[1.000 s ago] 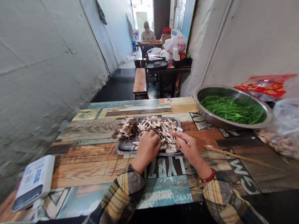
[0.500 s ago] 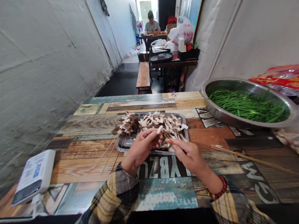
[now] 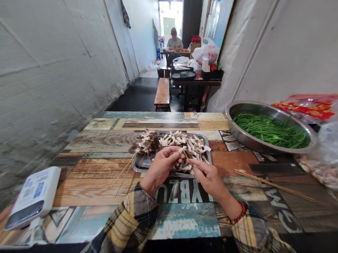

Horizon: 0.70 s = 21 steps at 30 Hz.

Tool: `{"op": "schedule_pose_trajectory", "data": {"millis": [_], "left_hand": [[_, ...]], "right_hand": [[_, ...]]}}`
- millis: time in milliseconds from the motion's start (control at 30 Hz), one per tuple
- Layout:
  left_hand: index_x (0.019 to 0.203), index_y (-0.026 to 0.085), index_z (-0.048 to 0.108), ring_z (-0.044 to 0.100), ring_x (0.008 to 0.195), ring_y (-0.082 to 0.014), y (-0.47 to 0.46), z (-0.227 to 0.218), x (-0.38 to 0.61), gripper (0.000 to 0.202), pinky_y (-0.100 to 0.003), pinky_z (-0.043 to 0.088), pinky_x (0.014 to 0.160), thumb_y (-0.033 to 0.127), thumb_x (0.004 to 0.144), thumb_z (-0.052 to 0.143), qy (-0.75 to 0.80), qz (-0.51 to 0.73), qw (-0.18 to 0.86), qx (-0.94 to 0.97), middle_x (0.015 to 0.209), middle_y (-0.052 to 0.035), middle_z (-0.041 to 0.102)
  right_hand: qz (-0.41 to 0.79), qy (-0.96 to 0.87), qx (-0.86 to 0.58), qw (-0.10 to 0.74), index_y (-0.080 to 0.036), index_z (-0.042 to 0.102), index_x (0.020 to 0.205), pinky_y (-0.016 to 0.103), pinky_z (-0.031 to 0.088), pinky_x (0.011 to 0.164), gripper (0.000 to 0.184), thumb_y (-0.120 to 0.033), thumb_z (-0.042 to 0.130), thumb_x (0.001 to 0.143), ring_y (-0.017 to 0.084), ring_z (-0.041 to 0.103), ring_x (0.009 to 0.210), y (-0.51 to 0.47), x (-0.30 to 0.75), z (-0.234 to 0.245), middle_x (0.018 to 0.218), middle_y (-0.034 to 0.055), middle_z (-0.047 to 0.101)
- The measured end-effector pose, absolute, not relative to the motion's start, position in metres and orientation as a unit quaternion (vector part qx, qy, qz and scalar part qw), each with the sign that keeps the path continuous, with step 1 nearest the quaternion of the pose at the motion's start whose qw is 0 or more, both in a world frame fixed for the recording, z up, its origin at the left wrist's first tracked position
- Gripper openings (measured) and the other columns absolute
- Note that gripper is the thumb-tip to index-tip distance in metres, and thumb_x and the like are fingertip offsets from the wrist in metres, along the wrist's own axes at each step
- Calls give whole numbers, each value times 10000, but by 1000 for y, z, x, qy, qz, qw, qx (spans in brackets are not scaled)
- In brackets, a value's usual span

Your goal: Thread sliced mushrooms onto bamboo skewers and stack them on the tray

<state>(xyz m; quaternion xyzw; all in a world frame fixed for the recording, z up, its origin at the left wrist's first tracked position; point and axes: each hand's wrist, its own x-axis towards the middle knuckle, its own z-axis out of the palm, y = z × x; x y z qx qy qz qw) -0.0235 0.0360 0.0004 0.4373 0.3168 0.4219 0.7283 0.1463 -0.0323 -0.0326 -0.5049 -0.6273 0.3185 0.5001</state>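
Note:
My left hand [image 3: 160, 167] pinches a pale mushroom piece [image 3: 181, 149] just above the near edge of a metal tray [image 3: 145, 163]. My right hand [image 3: 207, 174] is closed on a thin bamboo skewer [image 3: 189, 157] whose tip points at that piece. The tray holds a heap of loose mushroom pieces [image 3: 189, 143] on the right and several finished mushroom skewers [image 3: 146, 143] on the left, their sticks reaching out over the table toward me. Both sleeves are plaid.
A big steel bowl of green stems [image 3: 269, 127] stands at the right, with plastic bags [image 3: 327, 160] beside it and spare bamboo skewers [image 3: 280, 186] on the table. A white device [image 3: 33, 196] lies near left. A wall runs along the left. A person [image 3: 175, 40] sits far back.
My left hand lifted a mushroom piece off the heap and both hands came together over the tray's near edge. The camera view shifted slightly.

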Motion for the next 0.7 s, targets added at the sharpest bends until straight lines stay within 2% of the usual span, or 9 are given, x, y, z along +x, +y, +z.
{"op": "schedule_pose_trajectory", "data": {"millis": [367,500,700], "left_hand": [[838,123,712,536,592,-74,38,2,-26,252,-179,406,540,285,652,766,366,474,676,429,728,-25,650],[832,128,713,527,591,-71,38,3,-25,240,-180,418,541,268,645,769,357,478,676,432,734,-20,645],[779,130,690,526,576,-66,35,5,-25,216,-172,417,533,255,629,781,351,481,678,430,690,-6,625]], "right_hand": [[402,-578,-488,516,-148,633,1219,206,331,421,402,-351,453,922,90,384,434,-40,131,-33,519,-46,447],[395,-590,-491,504,-161,618,1245,209,343,428,408,-354,444,932,100,412,444,-42,129,-35,514,-41,449],[367,-593,-506,507,-182,615,1263,230,424,460,423,-355,460,910,138,525,509,-43,131,-37,582,5,565]]}}
